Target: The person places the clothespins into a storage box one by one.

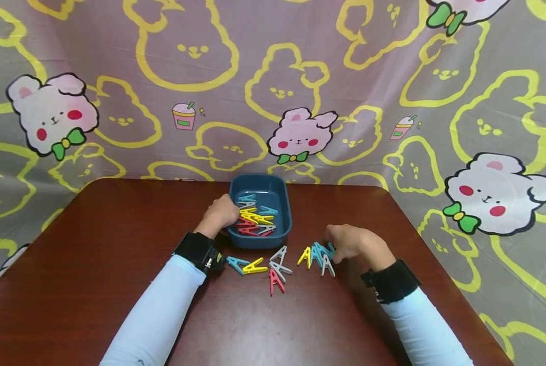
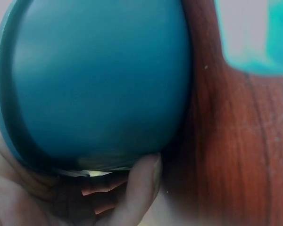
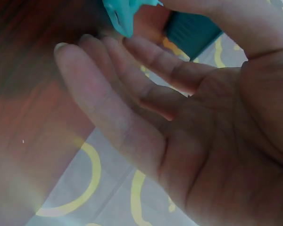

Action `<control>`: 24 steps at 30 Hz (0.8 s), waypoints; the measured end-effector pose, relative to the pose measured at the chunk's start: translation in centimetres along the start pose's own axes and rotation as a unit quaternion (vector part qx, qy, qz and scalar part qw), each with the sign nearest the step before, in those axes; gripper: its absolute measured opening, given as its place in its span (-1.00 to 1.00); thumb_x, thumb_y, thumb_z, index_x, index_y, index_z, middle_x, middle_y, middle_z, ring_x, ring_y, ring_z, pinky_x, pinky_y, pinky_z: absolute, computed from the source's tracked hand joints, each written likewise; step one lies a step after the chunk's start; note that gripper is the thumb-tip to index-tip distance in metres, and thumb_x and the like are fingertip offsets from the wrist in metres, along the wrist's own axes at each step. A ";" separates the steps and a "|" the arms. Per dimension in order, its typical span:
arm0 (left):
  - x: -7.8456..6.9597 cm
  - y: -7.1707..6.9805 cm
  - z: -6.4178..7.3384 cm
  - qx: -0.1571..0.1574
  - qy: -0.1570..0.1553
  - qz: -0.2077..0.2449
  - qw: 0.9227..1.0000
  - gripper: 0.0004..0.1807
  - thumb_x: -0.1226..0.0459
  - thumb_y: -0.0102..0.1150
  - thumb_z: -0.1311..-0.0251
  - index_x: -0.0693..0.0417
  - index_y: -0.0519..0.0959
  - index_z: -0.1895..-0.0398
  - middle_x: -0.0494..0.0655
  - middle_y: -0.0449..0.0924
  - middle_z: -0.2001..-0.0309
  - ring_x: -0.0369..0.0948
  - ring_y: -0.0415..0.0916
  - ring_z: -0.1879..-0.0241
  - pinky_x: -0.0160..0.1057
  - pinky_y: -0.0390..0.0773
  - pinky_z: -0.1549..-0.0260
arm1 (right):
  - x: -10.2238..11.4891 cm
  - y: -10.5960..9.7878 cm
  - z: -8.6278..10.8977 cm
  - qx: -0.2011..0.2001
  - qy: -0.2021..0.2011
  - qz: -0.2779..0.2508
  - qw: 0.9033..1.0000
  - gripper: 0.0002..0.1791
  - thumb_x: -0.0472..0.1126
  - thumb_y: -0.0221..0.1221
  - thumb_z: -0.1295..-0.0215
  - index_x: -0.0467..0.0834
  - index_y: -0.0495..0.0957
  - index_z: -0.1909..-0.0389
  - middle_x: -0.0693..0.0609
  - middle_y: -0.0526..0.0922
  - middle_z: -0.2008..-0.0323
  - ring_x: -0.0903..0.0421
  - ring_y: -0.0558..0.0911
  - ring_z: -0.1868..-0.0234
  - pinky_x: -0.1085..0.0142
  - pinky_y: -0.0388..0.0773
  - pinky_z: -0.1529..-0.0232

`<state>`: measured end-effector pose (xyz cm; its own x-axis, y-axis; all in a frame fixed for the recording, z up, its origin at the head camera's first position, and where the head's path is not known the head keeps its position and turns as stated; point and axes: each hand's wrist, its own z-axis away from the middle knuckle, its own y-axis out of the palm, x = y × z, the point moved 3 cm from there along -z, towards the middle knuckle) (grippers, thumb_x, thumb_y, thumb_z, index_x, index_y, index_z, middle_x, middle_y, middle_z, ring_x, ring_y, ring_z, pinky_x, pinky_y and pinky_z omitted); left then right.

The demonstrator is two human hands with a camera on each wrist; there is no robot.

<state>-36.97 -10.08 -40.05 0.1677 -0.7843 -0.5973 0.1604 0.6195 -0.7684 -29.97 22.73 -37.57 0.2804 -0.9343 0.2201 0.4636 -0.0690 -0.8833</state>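
Observation:
My left hand (image 1: 222,211) grips the left wall of a dark blue plastic bin (image 1: 260,243); in the left wrist view its thumb (image 2: 140,188) lies along the bin's side. Inside the bin are several clothespins (image 1: 254,218) in yellow, red, blue and grey. At the right-hand cluster, my right hand (image 1: 357,244) pinches a blue clothespin (image 3: 122,14) between thumb and index finger, the other fingers loosely extended. Close beside it lie a yellow clothespin (image 1: 305,257), a grey clothespin (image 1: 327,266) and more blue ones.
In front of the bin lie a blue clothespin (image 1: 237,264), a yellow clothespin (image 1: 255,267), grey clothespins (image 1: 279,265) and a red clothespin (image 1: 276,282). All rest on a brown wooden table (image 1: 117,254). A cartoon-patterned curtain (image 1: 227,107) hangs behind and beside it.

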 end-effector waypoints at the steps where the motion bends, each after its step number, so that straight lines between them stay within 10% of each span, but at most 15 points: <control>1: -0.1 -0.1 0.1 0.001 -0.001 0.000 1.000 -0.40 0.22 -0.10 -0.60 0.30 0.22 -0.60 0.29 0.50 -0.39 0.15 0.53 -0.30 0.12 0.70 -0.22 | 0.1 0.0 -0.1 -0.001 0.000 0.002 1.000 -0.37 -0.38 0.48 -0.14 -0.26 0.49 -0.25 -0.12 0.67 0.05 0.02 0.58 0.16 0.20 0.60 0.15; 9: -0.1 0.1 0.3 -0.003 -0.009 0.006 1.000 -0.40 0.22 -0.08 -0.61 0.28 0.22 -0.60 0.28 0.52 -0.34 0.13 0.58 -0.21 0.04 0.80 0.03 | 0.6 0.5 -0.8 -0.007 0.003 0.012 1.000 -0.44 -0.45 0.44 -0.17 -0.25 0.53 -0.21 -0.12 0.67 0.01 0.01 0.56 0.15 0.24 0.52 0.22; 24: 0.5 0.8 -1.7 0.001 -0.019 0.005 1.000 -0.37 0.21 -0.03 -0.57 0.27 0.22 -0.60 0.26 0.53 -0.31 0.13 0.56 -0.20 0.05 0.74 -0.09 | -0.1 0.5 -0.9 -0.020 -0.002 0.030 0.999 -0.51 -0.52 0.37 -0.25 -0.17 0.49 -0.14 -0.08 0.63 0.14 0.01 0.57 0.19 0.22 0.53 0.23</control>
<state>-38.45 -10.03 -41.34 0.2056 -0.7760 -0.5963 0.1600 0.6278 -0.7617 -30.52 22.49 -38.36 0.3108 -0.9355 0.1683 0.4114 -0.0272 -0.9110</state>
